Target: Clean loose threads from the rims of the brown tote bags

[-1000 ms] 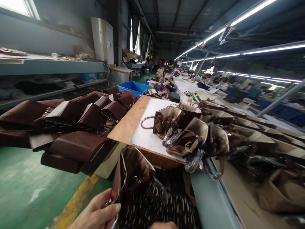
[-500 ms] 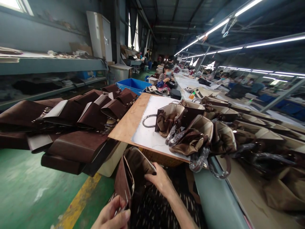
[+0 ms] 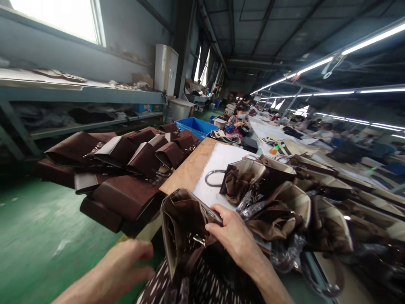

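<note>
A brown handbag (image 3: pixel 186 213) stands mouth-up and tilted above my lap, its lining and a small metal clasp (image 3: pixel 200 240) showing. My right hand (image 3: pixel 232 230) grips its right rim, thumb on the inner side and fingers over the outside. To the left of the bag, my left hand (image 3: pixel 128 264) is apart from it, slightly blurred, with fingers spread and nothing between them. A dark strap hangs down the bag's near side. The bag's base is hidden from view.
Brown bag bodies (image 3: pixel 126 196) are piled on the left. Ahead, a wooden board (image 3: pixel 182 169) carries a white sheet (image 3: pixel 210 162). Open bags with plastic-wrapped handles (image 3: pixel 284 207) crowd the right. Farther off are a blue bin (image 3: pixel 198 128) and a seated person (image 3: pixel 236 122).
My left hand has let go of the bag's near edge and moved left. The bag, held by my right hand, has risen and turned its mouth towards me. The view has swung left.
</note>
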